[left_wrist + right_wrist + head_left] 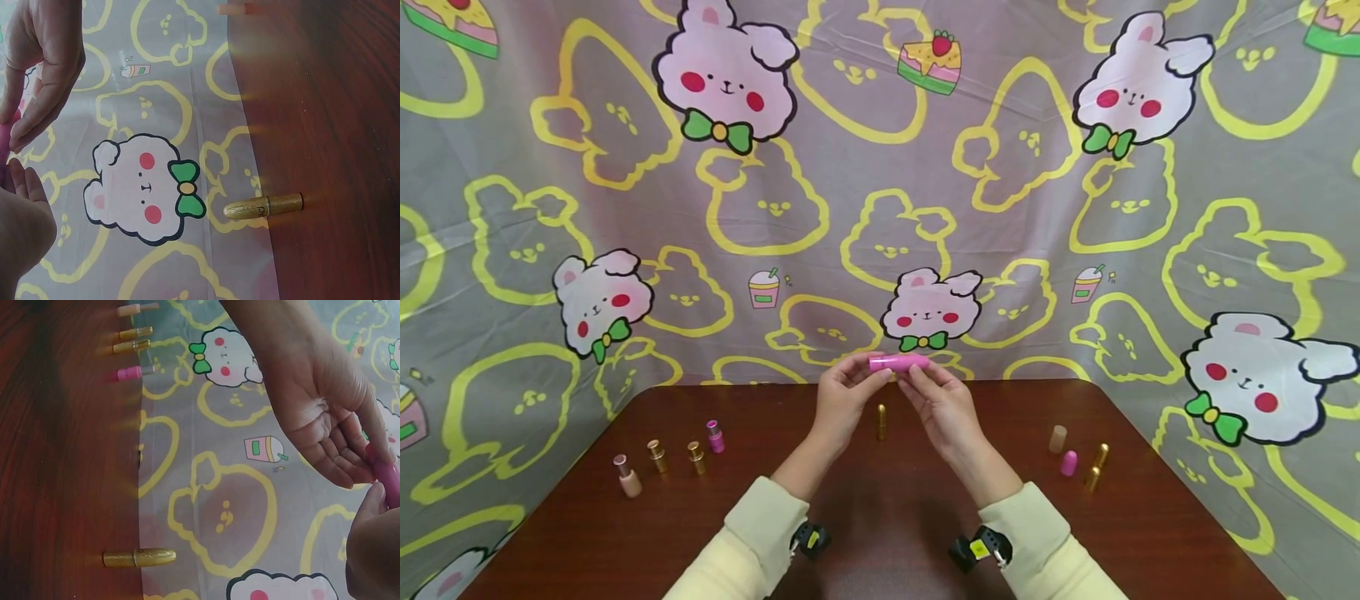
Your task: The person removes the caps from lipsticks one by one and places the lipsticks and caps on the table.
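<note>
A glossy pink lipstick tube [898,362] lies level above the back of the table, held between both hands. My left hand [844,400] pinches its left end between thumb and fingers. The right hand [946,407] pinches its right end the same way. Only part of the pink tube [389,478] shows at the edge of the right wrist view, partly covered by fingers. Below and between the hands, a gold lipstick [882,422] stands upright on the table. Faint lettering marks this gold lipstick [262,207] in the left wrist view.
On the brown table [880,517], left side, stand a beige tube [629,479], two gold tubes [657,456] and a pink tube [716,438]. To the right are a beige cap [1057,439], a pink cap [1069,463] and gold pieces [1093,477]. A patterned cloth [842,150] hangs behind.
</note>
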`<state>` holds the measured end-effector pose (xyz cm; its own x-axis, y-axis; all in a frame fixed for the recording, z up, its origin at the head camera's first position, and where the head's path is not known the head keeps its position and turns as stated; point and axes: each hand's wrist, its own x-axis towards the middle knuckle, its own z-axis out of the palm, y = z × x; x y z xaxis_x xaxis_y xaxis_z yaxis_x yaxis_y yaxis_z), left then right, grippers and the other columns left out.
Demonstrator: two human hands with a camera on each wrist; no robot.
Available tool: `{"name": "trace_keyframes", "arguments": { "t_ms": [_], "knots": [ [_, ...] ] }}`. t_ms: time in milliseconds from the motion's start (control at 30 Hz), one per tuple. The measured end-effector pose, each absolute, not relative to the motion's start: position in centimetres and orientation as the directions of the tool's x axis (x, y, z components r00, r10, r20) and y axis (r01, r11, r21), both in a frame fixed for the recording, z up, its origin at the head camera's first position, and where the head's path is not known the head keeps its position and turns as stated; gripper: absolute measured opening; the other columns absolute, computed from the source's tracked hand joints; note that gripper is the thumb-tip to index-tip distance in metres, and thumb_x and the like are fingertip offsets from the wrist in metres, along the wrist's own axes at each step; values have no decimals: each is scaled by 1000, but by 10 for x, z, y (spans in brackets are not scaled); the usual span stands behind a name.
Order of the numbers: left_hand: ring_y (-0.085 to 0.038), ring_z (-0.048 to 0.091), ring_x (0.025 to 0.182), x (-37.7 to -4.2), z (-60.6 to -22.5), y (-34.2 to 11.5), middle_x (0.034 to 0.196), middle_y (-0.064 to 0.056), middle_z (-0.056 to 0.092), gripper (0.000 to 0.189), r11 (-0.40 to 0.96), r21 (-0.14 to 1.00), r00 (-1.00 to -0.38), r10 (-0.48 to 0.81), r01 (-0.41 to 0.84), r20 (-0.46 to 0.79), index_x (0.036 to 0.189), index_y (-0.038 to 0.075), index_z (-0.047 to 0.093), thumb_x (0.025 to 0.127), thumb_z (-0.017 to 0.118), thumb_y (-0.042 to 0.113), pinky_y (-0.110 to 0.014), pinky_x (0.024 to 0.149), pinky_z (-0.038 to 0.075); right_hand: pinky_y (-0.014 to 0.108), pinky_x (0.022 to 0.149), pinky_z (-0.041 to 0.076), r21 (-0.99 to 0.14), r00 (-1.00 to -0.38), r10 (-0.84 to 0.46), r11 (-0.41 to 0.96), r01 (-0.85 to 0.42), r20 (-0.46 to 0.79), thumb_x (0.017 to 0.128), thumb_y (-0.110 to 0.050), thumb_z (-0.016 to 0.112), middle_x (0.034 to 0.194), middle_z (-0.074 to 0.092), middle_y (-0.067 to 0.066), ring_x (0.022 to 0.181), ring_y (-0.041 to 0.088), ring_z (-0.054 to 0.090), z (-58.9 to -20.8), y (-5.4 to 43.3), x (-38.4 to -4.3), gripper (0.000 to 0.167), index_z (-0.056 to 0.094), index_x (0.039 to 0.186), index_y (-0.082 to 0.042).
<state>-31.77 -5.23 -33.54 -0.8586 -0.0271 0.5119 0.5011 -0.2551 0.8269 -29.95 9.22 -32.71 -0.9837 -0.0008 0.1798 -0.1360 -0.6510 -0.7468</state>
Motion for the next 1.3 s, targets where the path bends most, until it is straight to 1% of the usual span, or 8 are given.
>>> {"name": "trace_keyframes", "arguments": {
  "t_ms": [233,433,633,800,967,1033,1167,1300],
  "knots": [
    [-18,67,86,-316,-335,-54,97,-10,69,27,-222,837,-863,-45,500,504,106,-9,67,83,76,1,-30,81,55,34,88,51,-755,-978,35,-629,-183,207,94,3,58,98,68,8,89,20,68,-327,90,-298,16,71,94,-6],
    [-22,66,87,-312,-335,-55,97,-11,70,27,-186,843,-862,-60,504,503,106,-8,68,83,76,3,-27,79,55,35,88,51,-777,-973,65,-591,-215,220,94,3,59,99,67,10,90,21,69,-328,88,-297,13,69,102,1],
    [-15,66,83,-311,-335,-56,94,-10,70,26,-175,853,-871,-76,491,486,104,-8,69,82,77,2,-25,77,55,39,92,48,-796,-972,67,-564,-222,223,93,1,61,101,66,11,90,21,68,-327,87,-295,14,68,104,3],
    [-15,66,81,-312,-333,-61,92,-8,71,27,-163,856,-871,-67,491,487,103,-9,69,81,78,5,-25,77,55,36,90,50,-794,-976,52,-573,-202,211,93,0,62,99,67,9,90,20,69,-323,91,-296,11,71,99,-2],
    [-12,64,78,-314,-329,-75,86,-3,70,24,-210,846,-872,-140,490,470,101,-11,68,82,76,-1,-23,74,54,34,88,51,-727,-971,115,-646,-232,208,94,0,60,92,71,8,86,18,69,-317,111,-302,15,73,89,-5],
    [-12,64,78,-315,-328,-81,85,-2,70,21,-244,841,-875,-149,483,460,100,-11,67,82,74,-4,-23,75,54,34,87,51,-716,-966,137,-651,-253,218,94,1,59,91,71,9,85,18,70,-315,120,-304,16,73,89,-6],
    [-12,64,79,-314,-326,-89,87,-2,71,17,-309,823,-878,-116,476,464,99,-8,67,82,71,-7,-26,77,54,36,90,50,-741,-967,121,-622,-251,226,93,1,60,93,72,8,89,20,70,-313,131,-303,16,74,91,-6],
    [-11,62,76,-312,-326,-93,85,-4,68,14,-344,809,-875,-100,477,473,95,-3,68,82,71,-8,-24,75,54,39,93,46,-782,-969,121,-574,-245,215,92,1,62,94,72,7,91,22,70,-314,139,-299,16,75,91,-8]
  ]
}}
